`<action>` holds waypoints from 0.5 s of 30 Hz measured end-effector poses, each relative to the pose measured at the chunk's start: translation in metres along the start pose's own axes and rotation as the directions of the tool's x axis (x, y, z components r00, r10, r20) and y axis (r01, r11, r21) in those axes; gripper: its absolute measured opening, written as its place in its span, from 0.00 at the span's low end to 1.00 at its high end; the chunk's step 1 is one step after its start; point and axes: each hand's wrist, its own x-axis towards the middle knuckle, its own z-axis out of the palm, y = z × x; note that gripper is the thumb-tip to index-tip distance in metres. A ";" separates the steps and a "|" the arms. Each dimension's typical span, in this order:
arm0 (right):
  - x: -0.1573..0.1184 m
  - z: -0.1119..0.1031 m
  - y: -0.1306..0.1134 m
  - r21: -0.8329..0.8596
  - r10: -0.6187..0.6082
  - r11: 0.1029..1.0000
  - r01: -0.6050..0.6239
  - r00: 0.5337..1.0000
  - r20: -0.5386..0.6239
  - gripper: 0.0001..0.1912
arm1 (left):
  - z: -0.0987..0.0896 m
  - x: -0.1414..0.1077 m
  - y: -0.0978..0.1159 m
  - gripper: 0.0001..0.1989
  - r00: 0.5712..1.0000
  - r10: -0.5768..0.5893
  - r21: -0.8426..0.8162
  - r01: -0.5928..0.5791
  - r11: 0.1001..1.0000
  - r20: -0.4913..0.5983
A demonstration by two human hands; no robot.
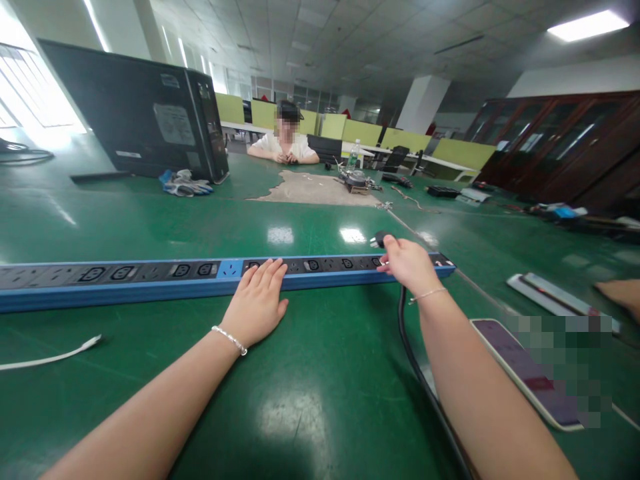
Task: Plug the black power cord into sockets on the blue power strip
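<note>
A long blue power strip [150, 288] with a row of black sockets lies across the green table. My left hand [260, 297] rests flat on its middle, just right of one bright blue socket [230, 269], with the fingers stretched out. Over the strip's right part, my right hand [407, 265] grips a black power plug [383, 239] whose metal prongs point left. The plug is apart from the sockets, above the strip's far edge. From this hand a thick black cable [407, 340] hangs down and runs toward me beneath my forearm.
A phone [525, 373] lies right of my right forearm, a white cable [60, 361] at the left. Farther back are a black computer tower [135, 120], work gloves [185, 183], a bottle [354, 155] and loose parts. A person [287, 143] sits across the table.
</note>
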 end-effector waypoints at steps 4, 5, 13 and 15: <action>-0.002 -0.017 0.002 0.220 0.060 0.974 -0.045 0.996 -0.064 0.27 | 0.000 0.000 0.000 0.28 1.000 -0.004 0.009 0.004 1.000 0.007; -0.003 -0.017 0.001 0.212 0.050 0.977 -0.037 0.997 -0.057 0.27 | 0.000 0.000 0.000 0.28 1.000 -0.005 0.010 0.005 1.000 0.006; -0.018 0.006 -0.023 0.407 -0.072 0.913 0.022 0.991 0.108 0.20 | 0.000 0.001 0.000 0.28 1.000 -0.013 -0.038 0.013 0.999 -0.014; -0.023 0.012 -0.029 0.504 -0.095 0.864 -0.013 0.978 0.188 0.19 | 0.000 0.002 0.001 0.28 0.999 -0.038 -0.067 0.037 0.997 -0.025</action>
